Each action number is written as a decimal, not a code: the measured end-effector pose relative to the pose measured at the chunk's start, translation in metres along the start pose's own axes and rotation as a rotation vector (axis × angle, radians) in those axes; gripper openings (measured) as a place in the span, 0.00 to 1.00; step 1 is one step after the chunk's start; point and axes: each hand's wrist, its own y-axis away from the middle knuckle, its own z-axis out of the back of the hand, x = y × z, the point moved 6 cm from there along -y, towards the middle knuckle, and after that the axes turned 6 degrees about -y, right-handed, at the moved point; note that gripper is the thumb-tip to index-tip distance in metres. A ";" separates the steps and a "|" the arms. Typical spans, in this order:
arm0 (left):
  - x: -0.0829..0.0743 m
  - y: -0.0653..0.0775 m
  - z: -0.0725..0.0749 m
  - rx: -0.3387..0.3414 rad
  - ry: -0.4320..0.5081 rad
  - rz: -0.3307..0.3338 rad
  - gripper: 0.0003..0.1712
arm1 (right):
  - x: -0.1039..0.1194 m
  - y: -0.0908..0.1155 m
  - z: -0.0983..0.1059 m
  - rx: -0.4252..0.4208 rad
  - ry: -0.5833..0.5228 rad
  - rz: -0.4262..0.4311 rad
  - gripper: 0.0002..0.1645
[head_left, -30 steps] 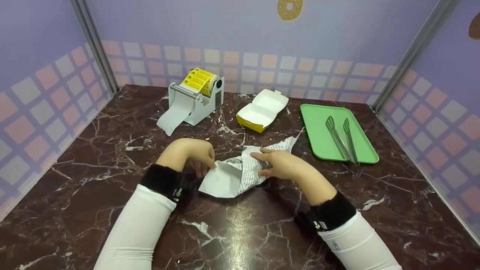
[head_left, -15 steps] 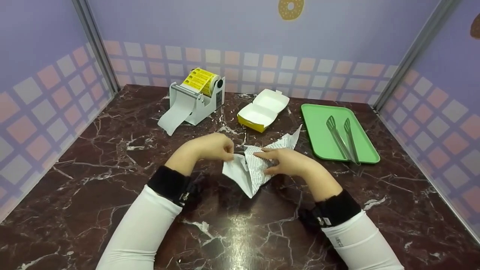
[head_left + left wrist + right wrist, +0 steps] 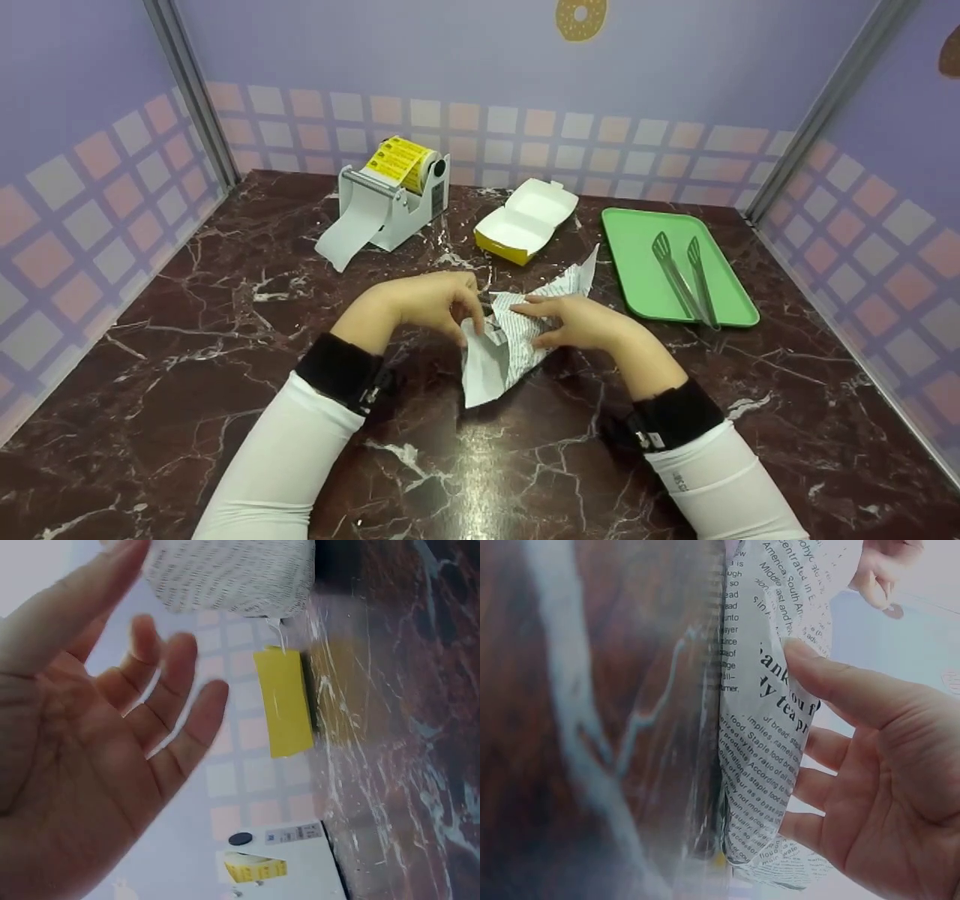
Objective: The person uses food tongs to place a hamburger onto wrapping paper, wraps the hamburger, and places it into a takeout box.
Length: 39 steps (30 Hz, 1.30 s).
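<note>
The left hand [image 3: 436,298] pinches the unfolded end of a white, black-printed paper wrapper [image 3: 520,346] on the dark-red marbled tabletop [image 3: 547,457]; the right hand [image 3: 582,322] holds its folded middle between thumb and fingers.

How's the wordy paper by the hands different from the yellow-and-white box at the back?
The paper has dark print; the box is yellow outside and white inside.
The paper is folded and crinkled; the box sits open with straight sides.
The left hand and right hand touch the paper; neither touches the box.
Both show some white.
</note>
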 end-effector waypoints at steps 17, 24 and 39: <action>0.020 -0.028 -0.007 -0.422 0.258 0.203 0.06 | 0.002 -0.002 -0.004 -0.035 -0.151 0.138 0.25; 0.015 -0.038 -0.016 -0.365 0.279 0.264 0.08 | -0.010 0.005 0.008 -0.082 -0.185 0.109 0.25; 0.009 -0.042 -0.020 -0.366 0.232 0.307 0.08 | 0.002 0.018 0.032 -0.220 -0.200 -0.043 0.17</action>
